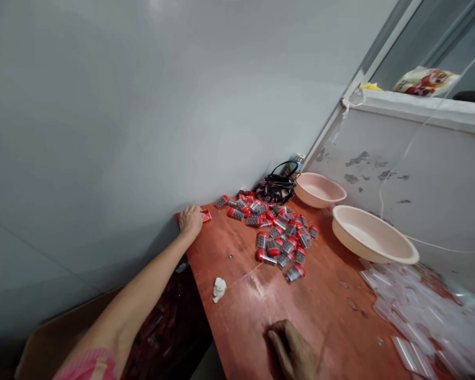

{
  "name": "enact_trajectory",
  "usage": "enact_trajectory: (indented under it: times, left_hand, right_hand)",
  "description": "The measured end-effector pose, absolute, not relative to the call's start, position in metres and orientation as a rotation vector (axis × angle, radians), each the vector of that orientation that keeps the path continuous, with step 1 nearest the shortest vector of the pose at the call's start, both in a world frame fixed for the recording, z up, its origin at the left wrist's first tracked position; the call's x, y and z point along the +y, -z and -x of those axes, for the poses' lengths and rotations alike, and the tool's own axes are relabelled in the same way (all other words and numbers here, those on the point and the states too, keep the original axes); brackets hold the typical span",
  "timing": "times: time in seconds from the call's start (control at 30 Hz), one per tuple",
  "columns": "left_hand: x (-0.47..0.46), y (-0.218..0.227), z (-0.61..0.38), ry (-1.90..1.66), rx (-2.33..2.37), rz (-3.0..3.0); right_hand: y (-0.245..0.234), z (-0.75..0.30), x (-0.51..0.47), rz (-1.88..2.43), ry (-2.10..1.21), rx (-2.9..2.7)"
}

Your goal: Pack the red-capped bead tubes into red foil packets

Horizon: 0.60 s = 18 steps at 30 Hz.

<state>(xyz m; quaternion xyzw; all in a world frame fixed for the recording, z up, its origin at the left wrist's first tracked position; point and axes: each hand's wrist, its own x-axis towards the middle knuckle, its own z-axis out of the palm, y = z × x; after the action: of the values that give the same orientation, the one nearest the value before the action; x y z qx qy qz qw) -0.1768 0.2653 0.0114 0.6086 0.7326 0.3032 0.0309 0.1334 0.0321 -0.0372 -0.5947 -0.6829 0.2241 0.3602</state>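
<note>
At the far left corner of the red-brown table [237, 295], my left hand [191, 220] is closed over a small red packet [206, 215]. Its fingertips are hidden behind the back of the hand. My right hand [293, 348] rests on the near part of the table, loosely curled, with nothing visible in it. Beyond the hands lies a loose pile of small clear containers with red caps and dark contents [282, 232]. A crumpled white wad [219, 289] sits between my two hands, near the left edge.
A dark patterned handbag [276, 188] and a jar [295, 164] stand against the wall. Two basins, one pink [320, 190] and one cream [374, 235], are at the right. Clear plastic sleeves [431, 311] are heaped nearer. Below the left edge is a cardboard box [69, 332].
</note>
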Motion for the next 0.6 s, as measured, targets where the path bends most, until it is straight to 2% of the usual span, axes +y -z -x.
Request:
enact_trajectory:
  times: [0.2,0.37,0.53,0.6]
  left_hand:
    - [0.219,-0.036,0.174,-1.187,1.984,-1.739]
    - [0.143,-0.009,0.119,-1.203,1.676,-1.539]
    - [0.062,0.018,0.03,-1.203,1.208,-1.093]
    - [0.039,0.021,0.007,-1.177,1.107,-0.976]
  right_hand:
    - [0.025,-0.135,0.029,1.545,-0.625,-1.835]
    - [0.017,-0.137,0.03,1.544,-0.712,-1.754]
    - [0.014,-0.133,0.033,1.389,-1.113,-1.298]
    - [0.016,-0.133,0.034,1.334,-1.15,-1.247]
